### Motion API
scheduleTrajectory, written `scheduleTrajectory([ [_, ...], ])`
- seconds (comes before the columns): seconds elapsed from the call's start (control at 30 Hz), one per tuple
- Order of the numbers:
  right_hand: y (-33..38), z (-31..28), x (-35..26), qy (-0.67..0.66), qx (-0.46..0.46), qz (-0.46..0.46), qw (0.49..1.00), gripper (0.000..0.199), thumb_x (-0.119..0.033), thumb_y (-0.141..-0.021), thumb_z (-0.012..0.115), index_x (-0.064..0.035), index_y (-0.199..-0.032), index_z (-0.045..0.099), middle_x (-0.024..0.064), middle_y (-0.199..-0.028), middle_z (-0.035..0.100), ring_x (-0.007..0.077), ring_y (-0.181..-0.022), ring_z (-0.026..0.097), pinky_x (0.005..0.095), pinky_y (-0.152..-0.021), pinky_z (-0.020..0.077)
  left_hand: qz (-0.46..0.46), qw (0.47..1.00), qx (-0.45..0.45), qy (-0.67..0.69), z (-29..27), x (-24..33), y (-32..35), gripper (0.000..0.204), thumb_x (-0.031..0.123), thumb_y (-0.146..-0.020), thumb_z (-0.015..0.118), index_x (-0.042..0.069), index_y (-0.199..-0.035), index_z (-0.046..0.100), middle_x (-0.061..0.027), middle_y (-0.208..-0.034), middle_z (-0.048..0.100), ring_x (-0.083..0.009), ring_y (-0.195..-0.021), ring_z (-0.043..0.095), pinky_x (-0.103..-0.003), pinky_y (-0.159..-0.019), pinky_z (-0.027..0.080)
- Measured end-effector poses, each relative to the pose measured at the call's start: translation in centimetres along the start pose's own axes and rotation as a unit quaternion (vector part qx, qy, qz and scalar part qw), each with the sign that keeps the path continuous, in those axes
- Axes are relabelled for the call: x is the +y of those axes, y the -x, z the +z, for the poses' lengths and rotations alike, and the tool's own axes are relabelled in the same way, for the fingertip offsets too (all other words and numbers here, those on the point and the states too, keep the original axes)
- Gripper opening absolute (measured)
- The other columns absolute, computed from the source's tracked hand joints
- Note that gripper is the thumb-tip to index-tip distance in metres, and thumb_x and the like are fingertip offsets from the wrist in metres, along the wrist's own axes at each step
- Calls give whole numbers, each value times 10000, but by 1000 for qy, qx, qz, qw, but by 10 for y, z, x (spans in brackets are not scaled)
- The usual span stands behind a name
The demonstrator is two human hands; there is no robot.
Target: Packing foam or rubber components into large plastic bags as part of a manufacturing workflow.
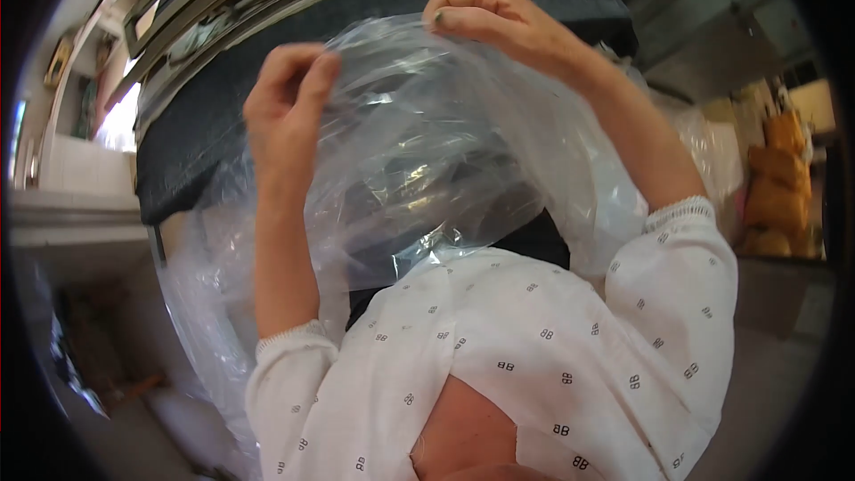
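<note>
A large sheet of clear plastic film, possibly a bag, is stretched between my hands and drapes over my lap and down both sides. My left hand pinches its upper left edge between thumb and bent fingers. At the upper right, my right hand grips the film's top edge, thumb pressed against curled fingers. Folds and bright reflections run across the film, and my dark trousers show through it.
Behind the film lies a dark padded surface, with long metal rails along its far side. Orange-brown bundles are stacked at the right. More clear plastic lies beyond my right forearm. A pale wall ledge stands at the left.
</note>
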State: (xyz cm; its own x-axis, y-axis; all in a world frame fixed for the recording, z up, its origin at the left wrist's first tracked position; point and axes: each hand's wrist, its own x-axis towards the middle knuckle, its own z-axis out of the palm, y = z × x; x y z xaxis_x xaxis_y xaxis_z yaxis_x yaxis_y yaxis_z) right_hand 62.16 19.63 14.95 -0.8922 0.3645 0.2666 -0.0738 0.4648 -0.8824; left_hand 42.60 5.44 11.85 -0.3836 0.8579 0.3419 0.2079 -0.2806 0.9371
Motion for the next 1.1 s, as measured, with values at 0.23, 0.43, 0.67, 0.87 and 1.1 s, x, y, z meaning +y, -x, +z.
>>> scheduleTrajectory([
  [0.23, 103, -32, 110, 499, 7, 43, 865, 67, -85, -749, 529, -95, -771, 592, 19, -821, 552, 212, -784, 545, 326, -690, 430, 89, 941, 191, -263, -95, 26, 56, 90, 103, -848, 598, 17, -826, 581, 3, -821, 536, -81, -777, 468, -217, -753, 388],
  [0.43, 131, 29, 79, 187, 114, -32, 975, 92, -123, -779, 526, -87, -850, 572, 11, -819, 550, 199, -797, 527, 339, -742, 406, 74, 852, 309, -417, -173, 87, 95, 233, 171, -878, 562, -29, -996, 593, -75, -957, 599, -148, -884, 541, -257, -835, 417],
  [0.67, 212, -37, 156, 446, 233, 91, 859, 102, -107, -774, 521, -133, -847, 587, -18, -814, 592, 181, -812, 547, 314, -722, 408, 108, 739, 410, -524, -384, 131, 115, 206, 155, -833, 612, -21, -930, 656, -92, -946, 654, -155, -833, 605, -249, -776, 477],
  [0.87, 229, -104, 138, 324, 458, -81, 824, 87, -84, -776, 530, -44, -852, 544, 85, -700, 562, 196, -698, 555, 334, -622, 442, 15, 707, 362, -607, -455, 75, 73, 305, 291, -800, 634, 21, -936, 668, -80, -946, 656, -185, -854, 596, -284, -781, 455],
  [1.1, 295, -60, 178, 278, 146, 265, 912, 288, -203, -831, 549, -99, -1099, 534, 53, -1065, 538, 213, -975, 513, 320, -824, 413, -137, 716, 354, -587, -413, -17, 39, 342, 352, -761, 664, 33, -885, 678, -71, -901, 658, -187, -798, 581, -293, -760, 449],
])
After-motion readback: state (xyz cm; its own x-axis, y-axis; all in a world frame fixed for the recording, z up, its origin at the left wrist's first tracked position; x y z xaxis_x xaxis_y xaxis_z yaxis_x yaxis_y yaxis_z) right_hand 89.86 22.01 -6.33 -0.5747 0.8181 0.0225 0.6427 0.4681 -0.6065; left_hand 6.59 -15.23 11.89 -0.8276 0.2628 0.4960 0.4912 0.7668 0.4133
